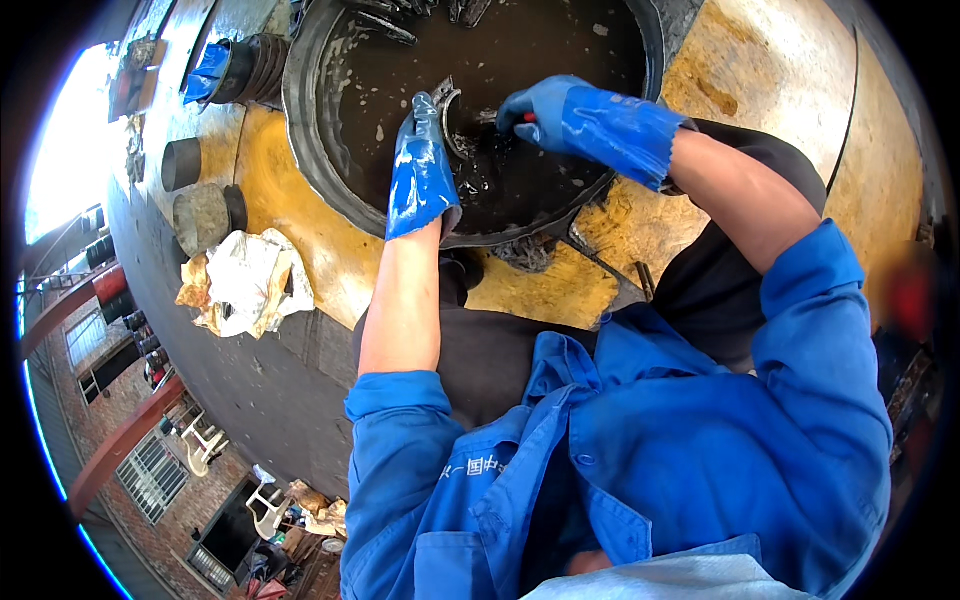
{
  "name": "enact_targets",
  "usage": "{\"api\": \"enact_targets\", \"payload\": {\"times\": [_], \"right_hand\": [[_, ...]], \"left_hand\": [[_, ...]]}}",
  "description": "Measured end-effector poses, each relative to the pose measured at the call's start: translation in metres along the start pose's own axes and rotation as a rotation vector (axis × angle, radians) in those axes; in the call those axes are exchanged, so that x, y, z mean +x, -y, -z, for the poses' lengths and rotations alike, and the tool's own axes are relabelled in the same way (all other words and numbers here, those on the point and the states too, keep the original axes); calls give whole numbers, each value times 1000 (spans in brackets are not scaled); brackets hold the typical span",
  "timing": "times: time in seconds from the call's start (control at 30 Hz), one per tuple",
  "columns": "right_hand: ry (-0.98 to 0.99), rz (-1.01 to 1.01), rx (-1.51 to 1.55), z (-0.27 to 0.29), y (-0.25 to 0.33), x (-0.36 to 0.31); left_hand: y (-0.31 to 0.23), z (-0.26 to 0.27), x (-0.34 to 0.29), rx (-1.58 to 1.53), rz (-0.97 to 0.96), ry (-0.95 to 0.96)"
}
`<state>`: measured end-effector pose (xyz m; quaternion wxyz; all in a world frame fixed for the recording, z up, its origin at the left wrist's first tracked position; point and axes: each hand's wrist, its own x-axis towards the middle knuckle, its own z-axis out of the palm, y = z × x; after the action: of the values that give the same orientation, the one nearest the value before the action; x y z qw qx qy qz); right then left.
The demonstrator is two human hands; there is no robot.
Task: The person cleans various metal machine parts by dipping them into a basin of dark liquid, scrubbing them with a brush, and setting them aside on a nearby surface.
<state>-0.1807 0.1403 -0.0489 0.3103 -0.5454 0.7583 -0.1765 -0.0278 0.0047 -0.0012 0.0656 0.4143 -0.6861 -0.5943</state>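
Observation:
Both my hands wear blue rubber gloves and are over a wide round tub (303, 110) of dark brown liquid. My left hand (424, 150) grips a curved, shiny metal part (451, 122), wet and shaped like a half ring, just above the liquid. To its right, my right hand (545, 112) is closed around a tool whose red handle (529, 117) shows between the fingers. The tool's working end is dark and hard to make out near the metal part. Splashes and ripples (475, 185) show in the liquid below them.
Dark metal parts (385, 25) lie at the tub's far edge. Stained yellow boards (275, 190) surround the tub. To the left are a crumpled white cloth (260, 285), a metal cylinder (200, 218) and stacked dark buckets (250, 70). A dark wiry clump (525, 254) sits by the tub's near rim.

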Motion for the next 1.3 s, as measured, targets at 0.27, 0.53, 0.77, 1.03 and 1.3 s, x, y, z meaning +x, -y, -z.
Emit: {"api": "enact_targets", "payload": {"times": [0.27, 0.53, 0.77, 1.03, 1.3], "right_hand": [[-371, -26, -22, 9, -6, 5], [-243, 338, -170, -6, 20, -19], [-414, 463, -134, 4, -2, -9], [-414, 26, 98, 3, -29, 21], [-245, -271, 454, -13, -52, 30]], "left_hand": [[-5, -4, 2, -84, 104, -10], [39, 12, 36, 85, 67, -88], [26, 7, 27, 182, -12, -94], [53, 3, 54, -21, -3, -101], [37, -3, 41, -36, 23, -67]]}}
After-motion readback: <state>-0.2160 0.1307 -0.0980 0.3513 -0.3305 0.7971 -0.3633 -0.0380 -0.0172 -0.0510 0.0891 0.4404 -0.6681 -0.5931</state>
